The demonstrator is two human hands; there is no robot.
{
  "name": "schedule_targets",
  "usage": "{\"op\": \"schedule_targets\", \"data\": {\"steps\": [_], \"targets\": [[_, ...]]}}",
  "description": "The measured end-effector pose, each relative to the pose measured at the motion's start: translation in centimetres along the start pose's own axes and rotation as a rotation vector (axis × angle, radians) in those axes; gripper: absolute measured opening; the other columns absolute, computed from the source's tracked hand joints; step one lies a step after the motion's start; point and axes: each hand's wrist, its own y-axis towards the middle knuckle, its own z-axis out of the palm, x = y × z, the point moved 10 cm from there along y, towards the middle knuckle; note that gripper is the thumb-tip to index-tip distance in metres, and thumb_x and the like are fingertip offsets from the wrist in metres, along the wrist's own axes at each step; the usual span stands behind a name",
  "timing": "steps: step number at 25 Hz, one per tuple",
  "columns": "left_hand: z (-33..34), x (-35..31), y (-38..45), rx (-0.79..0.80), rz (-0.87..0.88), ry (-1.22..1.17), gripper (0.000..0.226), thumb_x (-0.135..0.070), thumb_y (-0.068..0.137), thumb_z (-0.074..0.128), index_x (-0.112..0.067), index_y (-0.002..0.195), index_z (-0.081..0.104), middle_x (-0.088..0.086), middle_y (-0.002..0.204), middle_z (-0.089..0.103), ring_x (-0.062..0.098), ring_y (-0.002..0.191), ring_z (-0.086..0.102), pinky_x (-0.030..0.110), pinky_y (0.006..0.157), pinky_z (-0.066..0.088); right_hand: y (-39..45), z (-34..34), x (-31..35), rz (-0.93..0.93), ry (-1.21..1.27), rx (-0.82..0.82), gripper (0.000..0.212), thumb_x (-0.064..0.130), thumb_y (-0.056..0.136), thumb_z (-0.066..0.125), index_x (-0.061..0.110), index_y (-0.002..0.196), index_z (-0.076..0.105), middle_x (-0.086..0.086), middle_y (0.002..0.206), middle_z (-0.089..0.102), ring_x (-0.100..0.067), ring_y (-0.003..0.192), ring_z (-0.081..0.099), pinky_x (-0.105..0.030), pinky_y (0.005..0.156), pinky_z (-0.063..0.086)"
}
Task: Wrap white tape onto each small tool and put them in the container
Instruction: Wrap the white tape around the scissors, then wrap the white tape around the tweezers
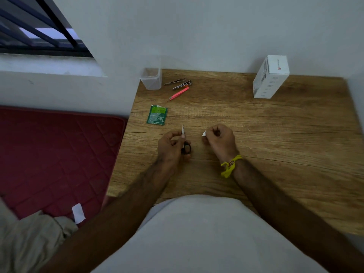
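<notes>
While the scissors [185, 141] are gripped by the left hand [171, 147] and tape [204, 133] is pinched in the right hand [219, 139], tape should be drawn taut; container [151, 78] lies beyond.

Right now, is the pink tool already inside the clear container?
No, the pink tool lies on the wooden table, beside the clear container, not in it.

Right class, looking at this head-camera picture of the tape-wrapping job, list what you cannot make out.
- Scissors: the left hand covers part of the handles.
- White tape: the right hand hides all but a tip.
- Container: contents unclear through translucent walls.
- Green packet: print too small.
</notes>
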Motion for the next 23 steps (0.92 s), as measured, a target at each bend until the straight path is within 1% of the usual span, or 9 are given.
{"op": "schedule_targets", "data": {"steps": [4,7,10,12,13,15,17,19,23], "targets": [[-0.7,-3.3,1.1,0.058,0.055,0.072,0.034,0.005,0.09,0.066,-0.007,0.122,0.062,0.008,0.105,0.065,0.023,0.093,0.07,0.033,0.069,0.063,3.1,1.0,3.6,-0.091,-0.07,-0.068,0.007,0.013,0.079,0.067,0.014,0.073,0.064,0.005,0.071,0.065,-0.006,0.066,0.058,-0.02,0.059,0.044],[-2.0,-8.1,2.8,-0.032,0.196,0.163,0.033,0.006,0.086,0.069,-0.01,0.115,0.066,0.008,0.106,0.064,0.019,0.094,0.068,0.032,0.069,0.063,5.5,3.4,6.2,-0.202,-0.129,-0.044,0.007,0.013,0.08,0.068,0.011,0.076,0.062,0.004,0.071,0.06,-0.006,0.065,0.052,-0.013,0.055,0.039],[-4.7,-15.7,4.9,-0.28,0.44,0.421,0.024,-0.008,0.081,0.077,-0.013,0.104,0.072,0.002,0.098,0.072,0.014,0.088,0.07,0.032,0.081,0.059,7.6,4.4,6.8,-0.265,-0.132,-0.058,0.007,0.007,0.082,0.066,0.002,0.079,0.063,-0.005,0.072,0.06,-0.014,0.067,0.052,-0.018,0.058,0.041],[-5.7,-20.7,6.6,-0.391,0.537,0.567,0.025,-0.013,0.079,0.076,-0.016,0.104,0.074,0.001,0.103,0.074,0.014,0.094,0.07,0.028,0.089,0.055,8.2,3.4,6.1,-0.303,-0.109,-0.149,0.007,0.006,0.083,0.067,0.0,0.08,0.064,-0.011,0.072,0.063,-0.019,0.067,0.055,-0.031,0.062,0.046],[-5.8,-22.7,7.8,-0.401,0.551,0.62,0.025,-0.013,0.08,0.075,-0.016,0.105,0.074,0.002,0.106,0.074,0.015,0.097,0.069,0.027,0.091,0.054,8.2,3.0,5.8,-0.333,-0.105,-0.193,0.007,0.005,0.083,0.067,0.001,0.08,0.063,-0.012,0.072,0.064,-0.02,0.066,0.057,-0.034,0.062,0.047],[-5.5,-25.3,10.4,-0.392,0.541,0.751,0.028,-0.01,0.08,0.073,-0.014,0.107,0.072,0.003,0.113,0.071,0.018,0.104,0.067,0.025,0.089,0.051,8.2,2.9,5.7,-0.395,-0.103,-0.242,0.008,0.005,0.084,0.067,0.003,0.079,0.062,-0.011,0.071,0.064,-0.019,0.063,0.057,-0.031,0.06,0.047],[-4.3,-26.4,12.6,-0.363,0.511,0.903,0.032,-0.008,0.08,0.072,-0.011,0.112,0.068,0.006,0.12,0.066,0.022,0.111,0.063,0.025,0.088,0.048,8.5,3.0,5.6,-0.412,-0.092,-0.268,0.009,0.006,0.084,0.067,0.004,0.078,0.061,-0.009,0.072,0.064,-0.017,0.061,0.056,-0.02,0.059,0.044],[-3.2,-26.3,14.0,-0.342,0.478,0.997,0.036,-0.01,0.08,0.072,-0.009,0.115,0.066,0.009,0.123,0.064,0.026,0.115,0.062,0.031,0.093,0.052,8.6,3.1,5.6,-0.414,-0.071,-0.278,0.009,0.007,0.084,0.067,0.006,0.079,0.06,-0.008,0.073,0.064,-0.015,0.061,0.057,-0.011,0.059,0.042],[-2.5,-24.9,15.4,-0.378,0.408,1.109,0.034,-0.009,0.079,0.07,-0.009,0.113,0.067,0.012,0.117,0.069,0.032,0.111,0.064,0.04,0.09,0.055,9.0,3.2,5.2,-0.434,-0.072,-0.267,0.007,0.007,0.085,0.068,0.008,0.084,0.061,-0.007,0.076,0.066,-0.014,0.064,0.059,-0.016,0.06,0.046]]}}
